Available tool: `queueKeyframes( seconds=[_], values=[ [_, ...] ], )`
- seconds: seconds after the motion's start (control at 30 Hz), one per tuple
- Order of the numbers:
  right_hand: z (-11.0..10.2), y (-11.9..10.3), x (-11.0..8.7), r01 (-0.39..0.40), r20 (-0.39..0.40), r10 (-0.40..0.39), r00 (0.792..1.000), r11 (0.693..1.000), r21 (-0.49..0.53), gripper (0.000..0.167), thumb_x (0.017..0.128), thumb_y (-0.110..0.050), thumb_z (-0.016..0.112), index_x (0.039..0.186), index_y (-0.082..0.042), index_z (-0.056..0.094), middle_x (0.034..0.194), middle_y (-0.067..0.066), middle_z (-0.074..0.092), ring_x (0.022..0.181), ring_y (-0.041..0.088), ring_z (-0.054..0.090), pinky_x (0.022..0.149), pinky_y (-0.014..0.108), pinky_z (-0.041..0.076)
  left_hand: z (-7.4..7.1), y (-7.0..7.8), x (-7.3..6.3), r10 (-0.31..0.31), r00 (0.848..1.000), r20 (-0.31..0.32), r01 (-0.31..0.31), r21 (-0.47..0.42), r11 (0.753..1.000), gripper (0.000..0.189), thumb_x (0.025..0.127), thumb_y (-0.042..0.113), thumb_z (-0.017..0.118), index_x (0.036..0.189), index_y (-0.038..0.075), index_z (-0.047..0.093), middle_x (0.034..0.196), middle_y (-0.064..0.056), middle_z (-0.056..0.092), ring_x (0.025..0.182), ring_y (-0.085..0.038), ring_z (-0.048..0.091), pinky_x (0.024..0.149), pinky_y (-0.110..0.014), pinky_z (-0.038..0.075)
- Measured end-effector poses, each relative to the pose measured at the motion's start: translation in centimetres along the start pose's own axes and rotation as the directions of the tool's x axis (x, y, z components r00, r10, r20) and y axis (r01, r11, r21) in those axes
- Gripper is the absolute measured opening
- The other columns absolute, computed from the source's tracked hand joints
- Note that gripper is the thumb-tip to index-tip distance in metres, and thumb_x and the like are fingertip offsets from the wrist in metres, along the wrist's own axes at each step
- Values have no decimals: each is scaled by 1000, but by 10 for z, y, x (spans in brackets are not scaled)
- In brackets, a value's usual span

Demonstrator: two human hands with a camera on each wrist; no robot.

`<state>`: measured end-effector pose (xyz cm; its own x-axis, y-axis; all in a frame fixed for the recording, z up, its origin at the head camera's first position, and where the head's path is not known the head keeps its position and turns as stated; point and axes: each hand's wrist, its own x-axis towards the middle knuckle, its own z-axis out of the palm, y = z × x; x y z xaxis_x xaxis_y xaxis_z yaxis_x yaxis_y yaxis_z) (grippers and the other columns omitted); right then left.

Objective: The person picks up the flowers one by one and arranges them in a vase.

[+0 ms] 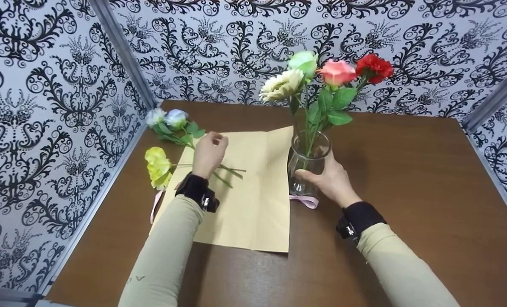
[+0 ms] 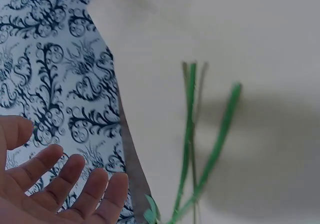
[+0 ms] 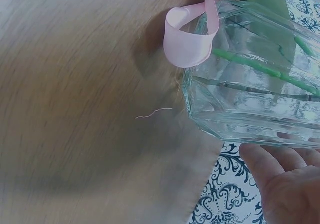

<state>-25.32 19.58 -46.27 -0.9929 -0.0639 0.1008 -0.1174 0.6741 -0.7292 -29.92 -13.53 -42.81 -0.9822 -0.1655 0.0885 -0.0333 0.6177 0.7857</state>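
My right hand (image 1: 331,178) grips the clear glass vase (image 1: 298,181) from its right side, thumb across the front. In the vase stand a cream flower (image 1: 281,85), a pale green rose (image 1: 304,64), a coral rose (image 1: 338,71) and a red carnation (image 1: 375,68). My left hand (image 1: 209,154) is above the brown paper sheet (image 1: 253,213), holding nothing; its fingers are loosely bent and spread in the left wrist view. Several green stems (image 2: 188,134) lie on the paper under it. They lead to pale blue flowers (image 1: 177,119) and a yellow flower (image 1: 157,166).
A pink ribbon (image 1: 305,200) loops out at the vase's base, beside the paper's right edge. Another bit of ribbon (image 1: 154,207) shows at the paper's left edge. Patterned walls (image 1: 245,51) enclose the brown table (image 1: 415,183) at the back and sides.
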Motion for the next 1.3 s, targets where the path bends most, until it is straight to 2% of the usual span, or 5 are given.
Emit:
queueKeyframes(
  seconds=[0.3,0.6,0.8,1.07,1.3],
  values=[
    [1,0,0,-7,8,7,1000,1000,1,102,80,-59,81,155,-15,27,143,28,55,130,50,53,107,62,42,-17,-33,-1,-91,996,-7,91,176,980,42,103,32,51,129,2,64,125,-20,65,117,-37,61,101,-51,47],
    [0,1,0,-14,5,14,1000,1000,3,101,80,-58,81,154,-15,28,141,28,56,127,50,55,105,62,43,-25,-58,-3,-186,981,-62,196,249,948,40,102,32,47,130,7,63,130,-23,60,119,-48,58,99,-58,48],
    [0,1,1,-10,1,10,1000,1000,-1,100,80,-58,81,153,-16,29,139,28,58,125,50,57,104,62,44,-25,-73,-3,-224,972,-68,234,289,928,43,103,34,47,136,10,60,134,-24,59,122,-49,57,101,-58,47],
    [0,3,2,-7,-4,7,1000,1000,-3,100,78,-61,81,152,-18,30,138,27,59,124,50,58,102,62,45,-23,-89,-8,-249,968,-14,240,328,914,49,103,30,45,149,11,51,144,-27,54,129,-54,51,108,-61,42],
    [0,2,1,-25,7,25,1000,1000,4,98,78,-63,80,150,-18,32,141,26,58,127,49,55,104,62,44,-20,-93,-14,-212,977,8,192,385,903,47,101,25,44,141,5,58,139,-33,53,124,-59,52,104,-64,44]
  ],
)
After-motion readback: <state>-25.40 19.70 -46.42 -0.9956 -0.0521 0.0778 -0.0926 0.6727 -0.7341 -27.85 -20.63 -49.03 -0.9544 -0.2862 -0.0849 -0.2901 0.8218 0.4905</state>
